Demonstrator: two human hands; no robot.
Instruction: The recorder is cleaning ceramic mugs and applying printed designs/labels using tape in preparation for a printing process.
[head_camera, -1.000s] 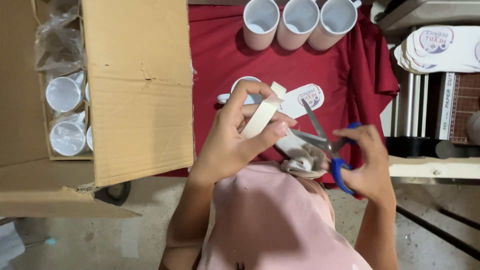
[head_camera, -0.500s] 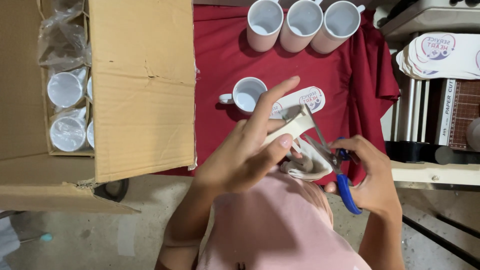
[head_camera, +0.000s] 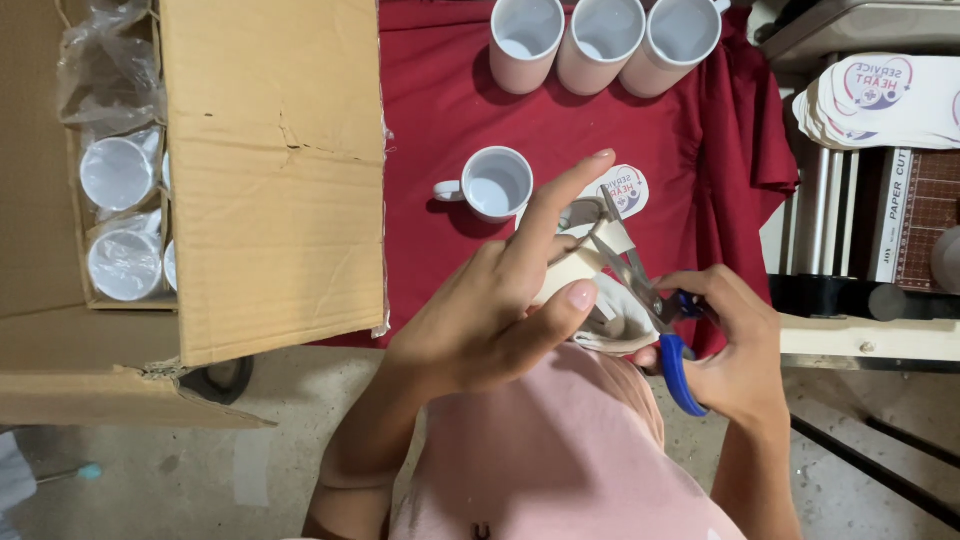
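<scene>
While the left hand (head_camera: 490, 310) pinches a roll of tape (head_camera: 572, 268) over the red cloth (head_camera: 440, 110), right hand (head_camera: 735, 345) grips blue-handled scissors (head_camera: 650, 300) w/ blades at the tape, white mug (head_camera: 497, 184) just behind.

Both hands meet close before the chest, the left hand (head_camera: 490, 310) curled in a pinch with its forefinger stretched out, the right hand (head_camera: 735, 345) closed in a grip, forearms bent inward.
</scene>
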